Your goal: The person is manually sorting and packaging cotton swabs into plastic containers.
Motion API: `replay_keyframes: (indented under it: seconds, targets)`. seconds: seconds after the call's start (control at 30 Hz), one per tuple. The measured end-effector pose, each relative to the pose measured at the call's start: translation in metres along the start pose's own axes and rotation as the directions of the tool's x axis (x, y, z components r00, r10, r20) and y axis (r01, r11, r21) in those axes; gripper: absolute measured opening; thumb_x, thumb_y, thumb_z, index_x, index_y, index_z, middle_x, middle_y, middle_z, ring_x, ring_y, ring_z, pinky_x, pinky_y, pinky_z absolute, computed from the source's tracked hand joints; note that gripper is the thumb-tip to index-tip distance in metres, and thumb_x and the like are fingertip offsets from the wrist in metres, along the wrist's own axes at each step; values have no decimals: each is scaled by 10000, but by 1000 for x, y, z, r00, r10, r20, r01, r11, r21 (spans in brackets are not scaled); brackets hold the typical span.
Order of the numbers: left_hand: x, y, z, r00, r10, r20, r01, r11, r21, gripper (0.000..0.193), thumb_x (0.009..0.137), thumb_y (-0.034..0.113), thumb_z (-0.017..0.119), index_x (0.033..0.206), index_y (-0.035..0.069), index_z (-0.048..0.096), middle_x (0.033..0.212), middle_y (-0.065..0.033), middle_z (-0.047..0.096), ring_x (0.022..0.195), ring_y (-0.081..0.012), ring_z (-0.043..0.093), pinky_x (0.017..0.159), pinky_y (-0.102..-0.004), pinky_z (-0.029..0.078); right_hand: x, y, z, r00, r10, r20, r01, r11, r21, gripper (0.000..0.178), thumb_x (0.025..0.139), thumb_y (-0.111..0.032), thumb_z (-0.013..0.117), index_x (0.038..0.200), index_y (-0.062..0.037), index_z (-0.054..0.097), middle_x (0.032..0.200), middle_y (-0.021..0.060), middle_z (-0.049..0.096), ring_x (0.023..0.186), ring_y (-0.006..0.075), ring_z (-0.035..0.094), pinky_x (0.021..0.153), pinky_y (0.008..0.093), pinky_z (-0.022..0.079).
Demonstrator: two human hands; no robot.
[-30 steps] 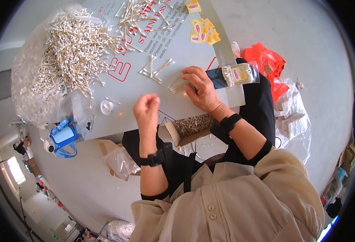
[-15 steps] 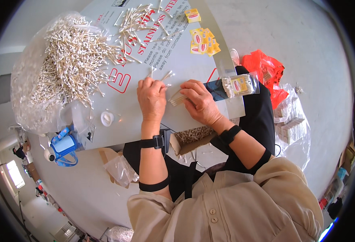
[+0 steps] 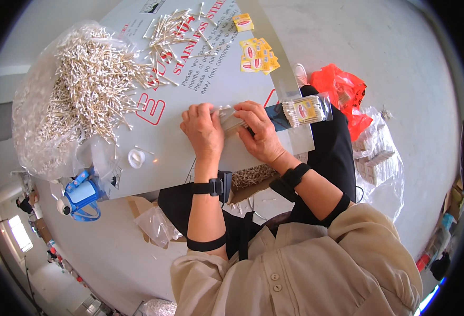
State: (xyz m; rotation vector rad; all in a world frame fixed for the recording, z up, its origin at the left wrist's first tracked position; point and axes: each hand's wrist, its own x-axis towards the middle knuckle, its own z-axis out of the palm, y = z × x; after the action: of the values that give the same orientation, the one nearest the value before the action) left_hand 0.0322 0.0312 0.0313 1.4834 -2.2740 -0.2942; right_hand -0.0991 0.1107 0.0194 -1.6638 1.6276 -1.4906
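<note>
A small bundle of cotton swabs (image 3: 230, 120) lies between my hands, low over the printed steel sheet. My left hand (image 3: 203, 129) closes on the bundle's left side with fingers curled. From the right, my right hand (image 3: 259, 131) grips the same swabs between thumb and fingers. Both palms face down, so part of the bundle is hidden. Just right of my right hand, a clear packet of swabs with a yellow card (image 3: 304, 110) rests on a dark blue strip (image 3: 278, 118) near the table's edge.
A large clear bag heaped with loose swabs (image 3: 87, 79) stands at left. More swabs (image 3: 171, 34), yellow cards (image 3: 258, 57) and a small yellow stack (image 3: 243, 22) lie farther off. Nearer are a white round tub (image 3: 136, 158), a blue bottle (image 3: 82, 195) and a cardboard box (image 3: 253, 187).
My left hand has moved right and nearer the right hand, onto the bundle. Loose swabs that stuck out by its fingertips no longer show there. One swab now lies beside the white tub.
</note>
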Motion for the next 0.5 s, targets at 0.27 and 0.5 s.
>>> replay_keyframes:
  seconds: [0.27, 0.5]
  targets:
    - [-35, 20, -5, 987, 155, 36, -159, 967, 201, 555, 832, 259, 667, 1304, 38, 475, 1350, -150, 480, 1291, -317, 399, 1035, -511, 304, -2, 0, -3, 970, 238, -46, -221, 947, 234, 320, 809, 55, 565, 1125, 3, 551, 1235, 165, 532, 1095, 352, 551, 934, 367, 462]
    - [-14, 9, 2, 977, 104, 186, -146, 963, 227, 774, 887, 456, 565, 1455, 13, 280, 1519, -185, 286, 1430, -330, 220, 1139, -560, 148, 0, 1, -3, 972, 228, -52, -210, 951, 227, 276, 846, 39, 549, 1121, 10, 550, 1237, 161, 535, 1091, 335, 561, 927, 354, 465]
